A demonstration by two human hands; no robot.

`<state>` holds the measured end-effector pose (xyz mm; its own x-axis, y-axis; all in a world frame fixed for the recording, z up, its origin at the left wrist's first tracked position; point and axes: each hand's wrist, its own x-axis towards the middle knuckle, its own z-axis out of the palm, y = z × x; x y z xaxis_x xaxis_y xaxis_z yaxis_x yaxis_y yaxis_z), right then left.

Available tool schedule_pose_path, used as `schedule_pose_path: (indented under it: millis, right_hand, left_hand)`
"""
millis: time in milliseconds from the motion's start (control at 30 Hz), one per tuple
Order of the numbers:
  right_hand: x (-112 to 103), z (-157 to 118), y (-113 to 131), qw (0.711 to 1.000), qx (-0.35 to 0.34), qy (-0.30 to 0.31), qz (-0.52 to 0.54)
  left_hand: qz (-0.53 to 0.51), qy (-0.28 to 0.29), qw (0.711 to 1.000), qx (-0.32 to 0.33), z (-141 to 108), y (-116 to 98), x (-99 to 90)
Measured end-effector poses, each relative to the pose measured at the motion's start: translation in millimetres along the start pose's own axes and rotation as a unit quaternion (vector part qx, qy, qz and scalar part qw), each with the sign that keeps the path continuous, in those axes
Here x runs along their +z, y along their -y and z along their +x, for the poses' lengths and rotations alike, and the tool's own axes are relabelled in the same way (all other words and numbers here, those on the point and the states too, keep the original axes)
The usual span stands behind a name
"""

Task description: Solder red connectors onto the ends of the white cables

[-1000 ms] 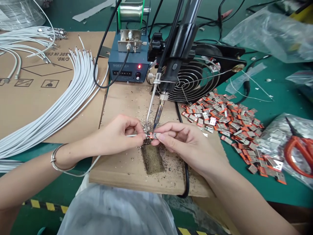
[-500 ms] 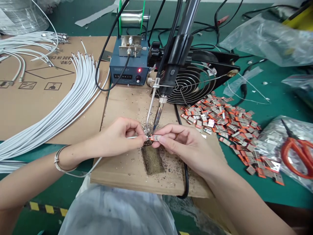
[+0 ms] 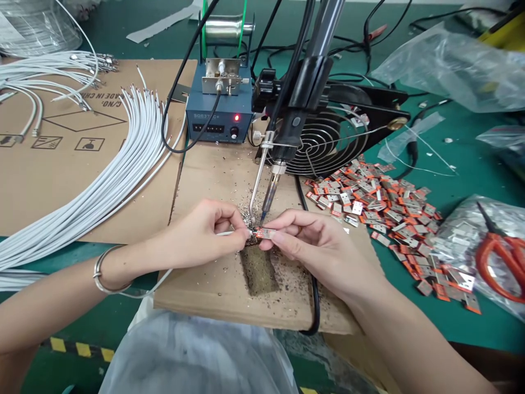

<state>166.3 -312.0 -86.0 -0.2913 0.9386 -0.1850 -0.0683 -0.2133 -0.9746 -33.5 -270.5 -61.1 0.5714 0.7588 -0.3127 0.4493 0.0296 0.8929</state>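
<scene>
The left hand [image 3: 200,232] is pinching the stripped end of a white cable [image 3: 223,233] between thumb and forefinger, and the right hand [image 3: 315,246] is pinching a small orange connector [image 3: 264,234] by its metal end. The two hands are meeting tip to tip, pressing cable end and connector together right under the point of the fixed iron [image 3: 268,194], with the bent solder feed tube [image 3: 255,191] coming down just beside it. The joint is sitting just above the dark sponge [image 3: 256,271] let into the board.

Against the pictures from a second ago, almost nothing is changing at the grip: both pinches are staying closed on the same parts, and the joint is staying under the tip. Only the view is shifting a little. I am judging that the joint is being held steady at the iron, not yet lifted away.

The work is sitting on a board [image 3: 213,284] speckled with solder crumbs. To the left a fan of white cables [image 3: 123,158] is lying on cardboard [image 3: 53,180]. Behind the iron are standing a blue station [image 3: 217,117] with a red lamp lit, a solder spool [image 3: 225,27] and a black fan [image 3: 328,137]. To the right a heap of connectors [image 3: 381,202] is spreading over the green table [image 3: 471,158], near orange scissors [image 3: 498,257] lying on a clear bag [image 3: 455,241]. A bracelet [image 3: 100,271] is circling the left wrist.
</scene>
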Motion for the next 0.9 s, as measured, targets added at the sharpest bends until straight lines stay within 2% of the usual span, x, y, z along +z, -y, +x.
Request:
schedule_pose_path:
  millis: [333, 533, 667, 733, 800, 867, 900]
  right_hand:
    - [0, -1, 0, 1.000, -0.002, 0.004, -0.012]
    - [2, -1, 3, 1.000, 0.016, 0.011, -0.015]
    - [2, -4, 9, 0.999, 0.026, 0.032, -0.032]
    - [2, -16, 13, 0.997, 0.025, 0.053, -0.056]
    - [-2, -39, 15, 0.992, -0.009, 0.064, -0.110]
    - [-10, -70, 14, 0.979, -0.086, 0.028, -0.180]
    - [-15, -87, 12, 0.969, -0.125, -0.023, -0.210]
  left_hand:
    - [-0.003, 0.021, 0.999, -0.025, -2, 6, 0.1]
    - [0.030, 0.025, 0.999, -0.001, -5, 10, -1.3]
    - [0.039, 0.056, 0.998, 0.011, -14, 2, -3.5]
    - [0.051, 0.071, 0.996, 0.019, -27, -5, -1.4]
    - [0.073, 0.090, 0.992, 0.039, -48, -8, 6.5]
    - [0.108, 0.122, 0.983, 0.086, -72, -3, 21.4]
    - [0.133, 0.138, 0.974, 0.121, -82, 3, 30.9]
